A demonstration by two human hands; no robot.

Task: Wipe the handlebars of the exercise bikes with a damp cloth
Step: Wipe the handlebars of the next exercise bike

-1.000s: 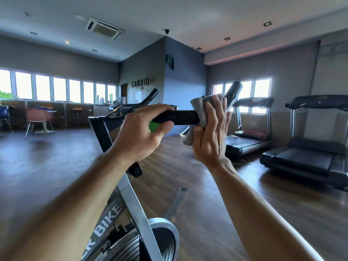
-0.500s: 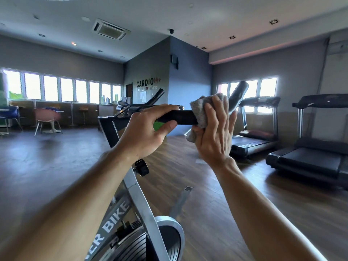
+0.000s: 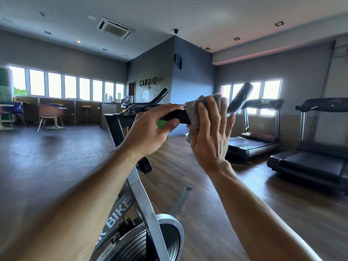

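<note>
Your left hand (image 3: 148, 132) grips the black padded handlebar (image 3: 177, 114); your right hand (image 3: 209, 140) presses the grey fuzzy cloth (image 3: 195, 110) around it, fingers straight.

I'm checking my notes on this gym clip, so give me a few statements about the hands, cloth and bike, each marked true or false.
1. The left hand grips the handlebar. True.
2. The right hand presses a grey cloth on the bar. True.
3. The cloth lies on the floor. False: it is wrapped over the bar under the right hand.
4. Two treadmills stand to the right. True.
5. The right hand is bare of any cloth. False: the cloth sits beneath its fingers.
</note>
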